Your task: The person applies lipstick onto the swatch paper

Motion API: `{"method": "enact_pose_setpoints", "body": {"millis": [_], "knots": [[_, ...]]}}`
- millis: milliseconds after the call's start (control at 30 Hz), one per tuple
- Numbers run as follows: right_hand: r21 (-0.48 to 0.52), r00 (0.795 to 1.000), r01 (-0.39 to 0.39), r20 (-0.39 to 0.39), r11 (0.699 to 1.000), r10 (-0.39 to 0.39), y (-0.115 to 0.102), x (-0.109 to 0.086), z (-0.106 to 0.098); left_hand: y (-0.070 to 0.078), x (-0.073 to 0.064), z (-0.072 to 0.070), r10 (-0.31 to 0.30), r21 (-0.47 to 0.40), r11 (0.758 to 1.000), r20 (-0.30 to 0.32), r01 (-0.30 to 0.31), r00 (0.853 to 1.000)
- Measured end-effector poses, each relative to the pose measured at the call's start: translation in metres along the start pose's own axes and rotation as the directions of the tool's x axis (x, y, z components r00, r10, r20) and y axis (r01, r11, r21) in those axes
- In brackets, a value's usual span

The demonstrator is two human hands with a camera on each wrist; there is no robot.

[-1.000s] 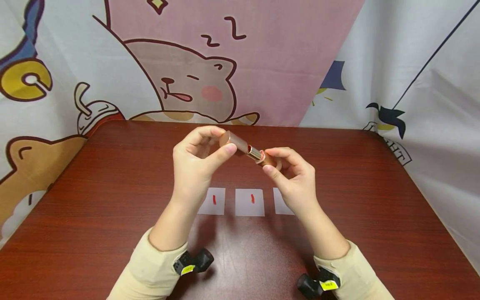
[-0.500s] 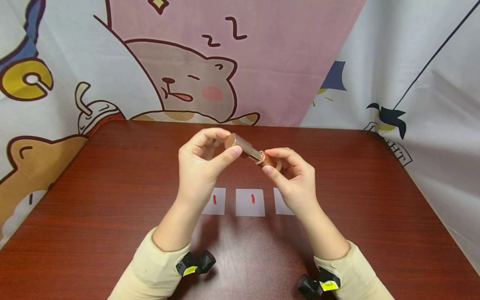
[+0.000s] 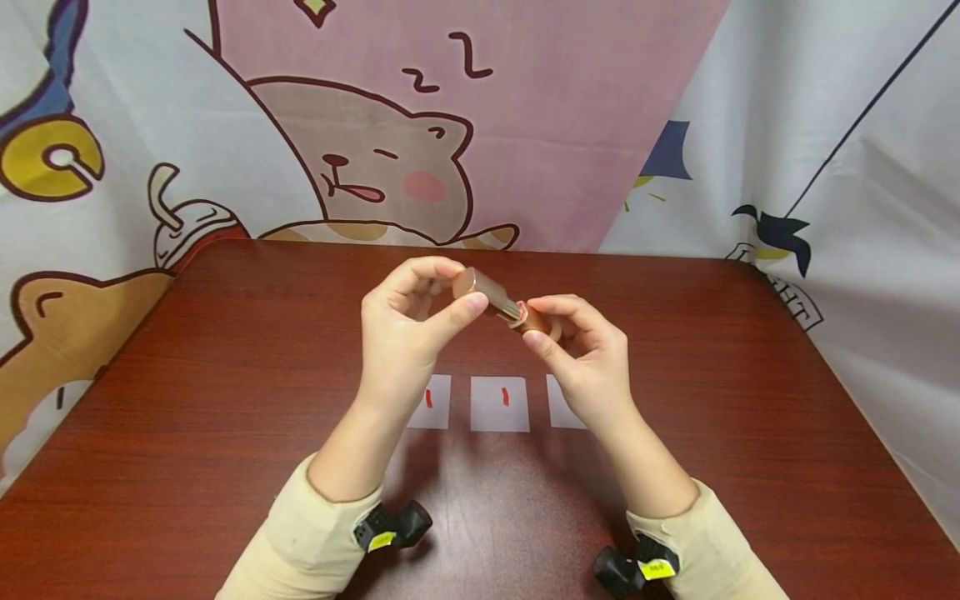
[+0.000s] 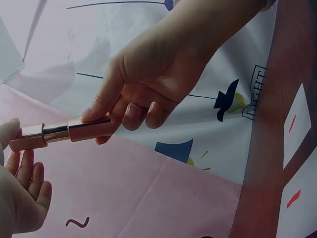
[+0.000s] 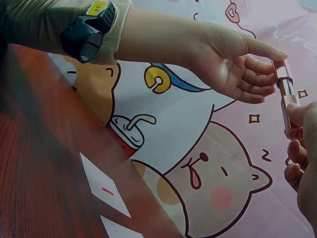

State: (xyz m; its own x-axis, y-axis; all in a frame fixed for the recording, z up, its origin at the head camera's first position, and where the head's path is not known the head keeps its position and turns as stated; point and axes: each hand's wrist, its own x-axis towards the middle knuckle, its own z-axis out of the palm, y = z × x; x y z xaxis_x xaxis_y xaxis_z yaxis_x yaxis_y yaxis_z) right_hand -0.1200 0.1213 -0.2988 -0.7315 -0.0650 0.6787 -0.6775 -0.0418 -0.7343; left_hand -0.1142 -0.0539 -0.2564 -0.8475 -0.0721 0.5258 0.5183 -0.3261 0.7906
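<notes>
Above the table, my left hand (image 3: 397,333) pinches the rose-gold cap (image 3: 482,288) of a lipstick between thumb and fingers. The base of the lipstick (image 3: 536,321) is in my right hand (image 3: 592,362), gripped by thumb and fingers. The cap sits partly over the lipstick's inner metal tube (image 4: 55,132), and a short shiny stretch of it shows between cap and base. Both parts lie in one line, slanting down to the right in the head view. Any lipstick bullet is hidden inside the cap.
Three white paper squares lie in a row on the brown table (image 3: 225,400): a left paper (image 3: 438,417) and a middle paper (image 3: 499,419), each with a red stroke, and a right paper (image 3: 564,408), partly hidden by my right hand. A printed cloth (image 3: 570,125) hangs behind.
My left hand has moved a little right and slightly down, sliding the cap further over the lipstick's tube. The right hand has stayed nearly still with the base.
</notes>
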Motion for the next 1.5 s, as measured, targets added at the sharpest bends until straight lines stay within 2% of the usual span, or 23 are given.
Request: {"method": "enact_pose_setpoints", "body": {"millis": [567, 867, 1067, 1500], "knots": [[-0.032, 1.0, 0.006, 0.0, 0.999, -0.006, 0.001, 0.0, -0.001, -0.005, -0.002, 0.004, -0.023, 0.027, 0.999, 0.008, 0.023, 1.0], [0.01, 1.0, 0.002, -0.001, 1.0, -0.002, -0.001, 0.0, 0.0, -0.007, -0.003, 0.005, -0.025, 0.038, 0.999, 0.016, 0.024, 1.0], [0.028, 1.0, 0.005, 0.0, 1.0, -0.005, -0.001, 0.0, 0.0, -0.01, -0.004, 0.006, -0.017, 0.028, 0.999, 0.027, 0.017, 0.999], [-0.001, 1.0, 0.007, -0.01, 1.0, -0.007, 0.0, 0.0, -0.002, -0.018, -0.007, 0.01, -0.005, 0.04, 0.999, 0.047, 0.003, 0.999]]}}
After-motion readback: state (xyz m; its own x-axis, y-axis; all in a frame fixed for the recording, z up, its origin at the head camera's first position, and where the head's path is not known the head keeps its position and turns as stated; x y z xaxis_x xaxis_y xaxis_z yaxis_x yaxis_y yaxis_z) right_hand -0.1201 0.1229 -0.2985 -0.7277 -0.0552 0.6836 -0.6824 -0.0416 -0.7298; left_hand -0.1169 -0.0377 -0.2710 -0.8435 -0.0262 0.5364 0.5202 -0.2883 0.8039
